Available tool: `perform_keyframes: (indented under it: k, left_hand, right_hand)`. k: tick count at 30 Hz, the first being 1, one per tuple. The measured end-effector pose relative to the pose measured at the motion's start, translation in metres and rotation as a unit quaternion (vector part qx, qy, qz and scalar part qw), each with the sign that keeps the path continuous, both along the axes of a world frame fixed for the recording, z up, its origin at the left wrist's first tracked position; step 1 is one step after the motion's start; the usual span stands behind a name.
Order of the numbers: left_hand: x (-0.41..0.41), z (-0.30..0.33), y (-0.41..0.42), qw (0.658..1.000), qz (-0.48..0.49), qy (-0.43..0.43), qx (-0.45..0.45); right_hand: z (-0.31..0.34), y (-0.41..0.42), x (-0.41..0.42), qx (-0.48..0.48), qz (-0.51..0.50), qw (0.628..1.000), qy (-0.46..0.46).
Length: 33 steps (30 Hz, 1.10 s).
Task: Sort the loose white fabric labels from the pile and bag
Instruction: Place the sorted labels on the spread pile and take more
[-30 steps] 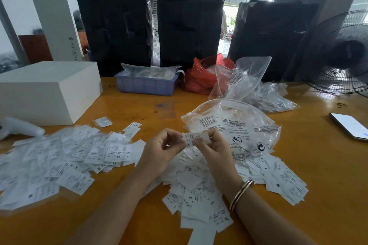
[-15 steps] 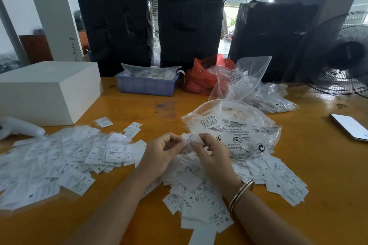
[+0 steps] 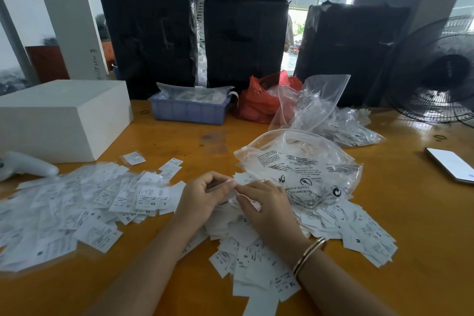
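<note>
The left hand (image 3: 205,195) and the right hand (image 3: 266,209) meet fingertip to fingertip low over the middle of the table (image 3: 410,226), near its front edge. The left hand's fingers are curled in and pinch a small white label (image 3: 232,183); the right hand's thumb and forefinger reach toward the same spot, but whether they grip that label cannot be told. A metal bangle (image 3: 309,254) circles the right wrist. Under and in front of both hands lies the loose pile of labels (image 3: 259,261), spreading toward the front edge and to the right. Just behind the right hand sits a clear printed bag (image 3: 305,169), puffed up, touching the pile. To the left, a wide spread of labels (image 3: 77,205) with XS and S marks covers the table toward its left edge. Behind that spread stands a white box (image 3: 59,118), with a white handheld device (image 3: 28,165) beside it at the left edge. Toward the back edge sit a blue tray (image 3: 189,110), a red bag (image 3: 259,100) and more clear bags (image 3: 333,115). A phone (image 3: 452,164) lies near the right edge, and a black fan (image 3: 436,72) stands at the back right corner.
</note>
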<state>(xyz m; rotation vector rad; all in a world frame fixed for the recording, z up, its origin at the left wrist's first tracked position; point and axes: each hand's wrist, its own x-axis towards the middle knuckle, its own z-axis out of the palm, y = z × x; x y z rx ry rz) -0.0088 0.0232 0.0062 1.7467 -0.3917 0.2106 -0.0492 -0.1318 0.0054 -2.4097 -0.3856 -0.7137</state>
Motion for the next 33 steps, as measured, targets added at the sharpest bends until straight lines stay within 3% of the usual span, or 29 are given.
perform_keyframes:
  k: [3, 7, 13, 17, 19, 23, 27, 29, 33]
  left_hand:
    - [0.001, 0.0, 0.001, 1.0, -0.013, 0.02, -0.006]
    - [0.0, 0.0, 0.001, 0.997, -0.068, 0.039, 0.02]
    - [-0.002, 0.0, -0.001, 0.996, -0.058, 0.004, 0.068]
    - [-0.003, -0.002, -0.002, 0.993, -0.081, 0.004, 0.084]
    - [-0.004, -0.001, -0.001, 0.993, -0.078, 0.001, 0.092]
    - [-0.005, 0.003, 0.0, 0.993, -0.077, -0.008, 0.084]
    - [-0.006, 0.005, 0.001, 0.994, -0.069, -0.001, 0.082]
    - [-0.006, 0.006, 0.002, 0.994, -0.043, -0.007, 0.098]
    - [0.002, 0.013, 0.017, 0.992, 0.099, -0.018, 0.08]
  right_hand:
    - [0.0, 0.003, -0.001, 0.003, 0.012, 1.0, 0.012]
    - [0.003, -0.001, 0.001, 0.153, 0.002, 0.988, 0.027]
    - [0.003, -0.002, 0.001, 0.18, -0.013, 0.983, 0.03]
    - [0.007, 0.003, 0.002, 0.233, 0.011, 0.969, 0.08]
    - [0.009, 0.006, 0.0, 0.321, 0.026, 0.938, 0.127]
    - [0.013, 0.008, -0.004, 0.499, 0.074, 0.838, 0.207]
    - [0.016, 0.009, -0.004, 0.615, 0.091, 0.748, 0.232]
    - [0.015, 0.006, -0.003, 0.614, 0.076, 0.755, 0.217]
    - [0.012, 0.005, -0.003, 0.535, 0.068, 0.823, 0.176]
